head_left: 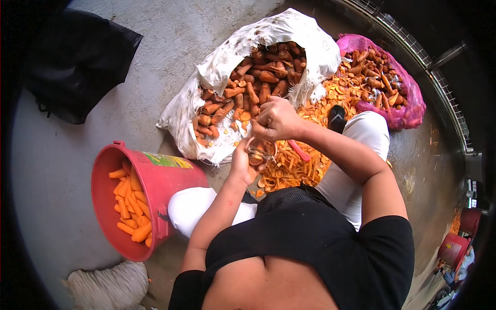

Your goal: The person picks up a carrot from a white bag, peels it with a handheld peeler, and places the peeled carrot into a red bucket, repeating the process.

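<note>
Both hands meet in front of me, just below the open mouth of a white sack (188,129) full of unpeeled carrots (268,77). My left hand (243,163) curls round a small see-through, shiny-looking item (262,150), with orange-brown showing through it; I cannot tell what it is. Above it my right hand (278,120) is closed in a fist, fingertips pinched together right at that item. Orange carrot peelings (294,168) lie heaped on the floor beneath the hands. On them rests a tool with a red handle (299,150).
A red bucket (173,178) of peeled carrots (133,204) leans tilted at my left. Carrot ends and scraps fill a pink sack (408,93) at the upper right. Black cloth (80,62) and a pale sack (111,285) lie on the floor. Another red bucket (453,249) stands far right.
</note>
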Available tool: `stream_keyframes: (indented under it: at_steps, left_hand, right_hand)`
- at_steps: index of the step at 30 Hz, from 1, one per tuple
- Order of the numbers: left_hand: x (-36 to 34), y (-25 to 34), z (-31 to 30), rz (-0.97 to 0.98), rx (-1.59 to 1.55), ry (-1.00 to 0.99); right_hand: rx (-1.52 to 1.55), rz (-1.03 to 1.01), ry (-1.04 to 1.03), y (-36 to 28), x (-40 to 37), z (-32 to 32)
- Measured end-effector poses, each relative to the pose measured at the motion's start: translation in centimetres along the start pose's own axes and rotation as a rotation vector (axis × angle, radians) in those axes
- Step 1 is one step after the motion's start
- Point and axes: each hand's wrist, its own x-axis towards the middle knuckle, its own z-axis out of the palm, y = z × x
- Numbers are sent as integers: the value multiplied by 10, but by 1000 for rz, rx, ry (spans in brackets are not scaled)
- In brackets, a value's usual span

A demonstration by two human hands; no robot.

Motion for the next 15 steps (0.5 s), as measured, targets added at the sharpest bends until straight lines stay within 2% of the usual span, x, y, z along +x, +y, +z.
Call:
stream_keyframes:
  at_steps: [1, 4, 6, 10, 12, 14, 15]
  left_hand:
    - [-3, 1, 7, 3, 4, 54]
    - [-10, 0, 5, -3, 141, -98]
    - [-15, -5, 9, -21, 111, -82]
    - [-25, -3, 16, -2, 120, -191]
    - [-30, 3, 19, 11, 132, -247]
    - [-27, 6, 20, 11, 107, -205]
    - [-25, 9, 21, 15, 90, -182]
  right_hand:
    - [-9, 26, 10, 1, 0, -1]
    - [-50, 89, 46, 14, 2, -5]
    - [-97, 115, 78, 33, 3, -13]
    - [-392, 124, -6, 69, -9, -11]
    - [-500, 305, 50, 84, -13, -8]
    - [-378, 698, -87, 69, -1, -28]
    - [-342, 709, -69, 67, 2, -32]
